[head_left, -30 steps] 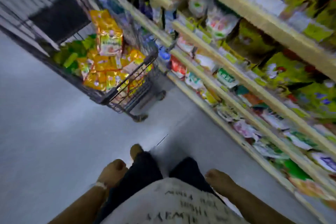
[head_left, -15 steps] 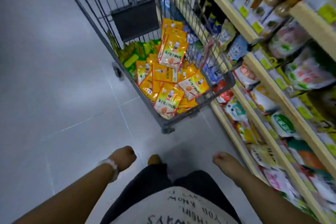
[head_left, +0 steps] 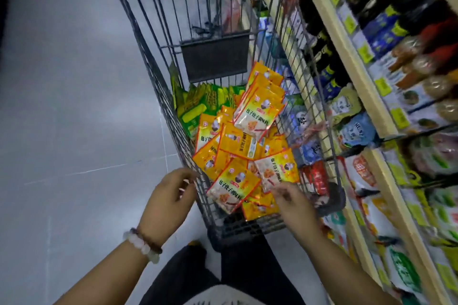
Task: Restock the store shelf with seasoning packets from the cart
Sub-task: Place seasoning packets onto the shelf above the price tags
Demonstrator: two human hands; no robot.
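- The left hand (head_left: 171,195) was at the near left edge of the wire shopping cart (head_left: 158,77), its fingers loosely curled and holding nothing; the fingertips were close to the cart's wire side.
- A bead bracelet (head_left: 145,245) sat on the left wrist.
- The right hand (head_left: 293,202) reached over the near rim into the cart, the fingers spread and touching the near orange seasoning packets (head_left: 247,153); I could not tell if it already gripped one.
- The orange packets lay in a loose heap in the near and middle part of the cart, some leaning on the right wire wall.
- Green packets (head_left: 198,104) lay farther in, at the left side.
- The store shelf (head_left: 357,62) stood just right of the cart, filled with bottles and bags.
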